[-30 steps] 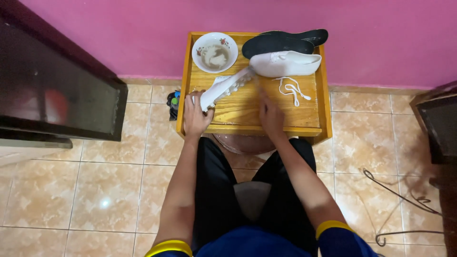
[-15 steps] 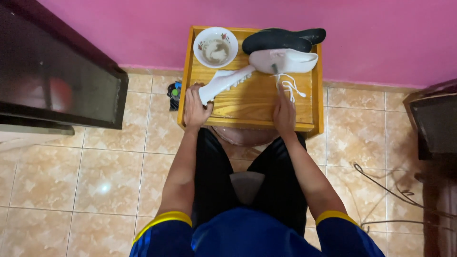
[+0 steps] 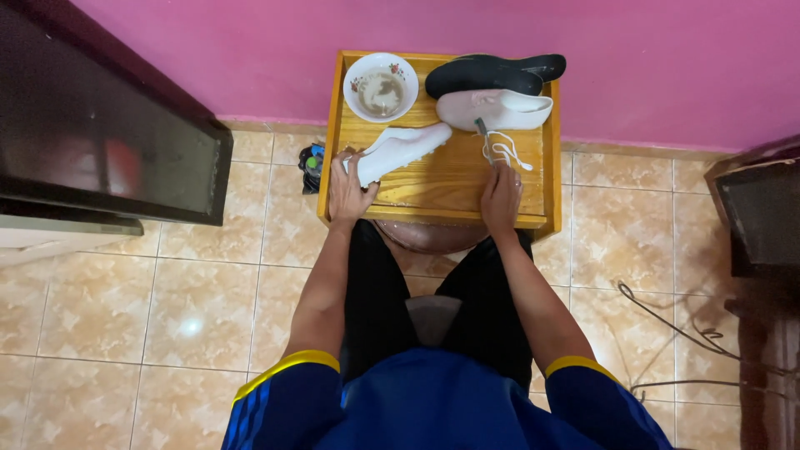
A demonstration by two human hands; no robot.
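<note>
Pink wall, tiled floor, wooden table point(image 3: 442, 179), left hand point(image 3: 350, 187) gripping white shoe point(image 3: 400, 150), right hand point(image 3: 500, 196) pinching white lace point(image 3: 500, 150)

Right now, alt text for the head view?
Seen from above, a seated person's left hand grips a white shoe on a small wooden table, while the right hand touches a loose white lace. Behind sit a second white shoe, black insoles and a bowl.

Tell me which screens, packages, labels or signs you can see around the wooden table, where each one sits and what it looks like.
Large flat dark screen: left of the wooden table, black rectangular panel, glossy, showing only reflections.
Second dark screen-like panel: right edge of view, dark frame, only partly visible; cannot tell for sure that it is a screen.
No packages, labels or signs in view.
</note>
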